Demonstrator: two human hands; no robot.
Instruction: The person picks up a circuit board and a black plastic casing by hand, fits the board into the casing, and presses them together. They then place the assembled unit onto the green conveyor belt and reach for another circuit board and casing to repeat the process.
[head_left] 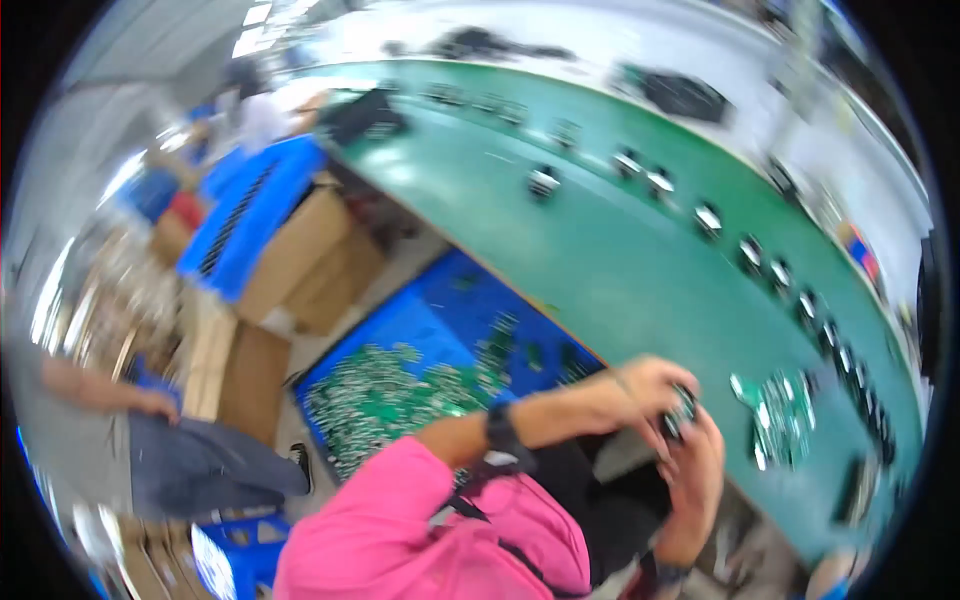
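In front of my body, at the edge of the green table (600, 270), both hands meet around a small dark part (680, 412) with a pale, greenish face. My left hand (645, 388) grips it from the left, fingers closed on its upper side. From below and to the right, my right hand (700, 465) has its fingers closed against the same part. Blur and the fingers hide its exact kind. Just right of my hands lies a loose heap of green circuit boards (785, 420) on the tabletop.
Small black-and-silver parts (751, 254) form a long curved row across the table. A blue bin (385, 325) full of green circuit boards stands on my left, near cardboard boxes (310, 260). Another person (190, 450) is at the far left.
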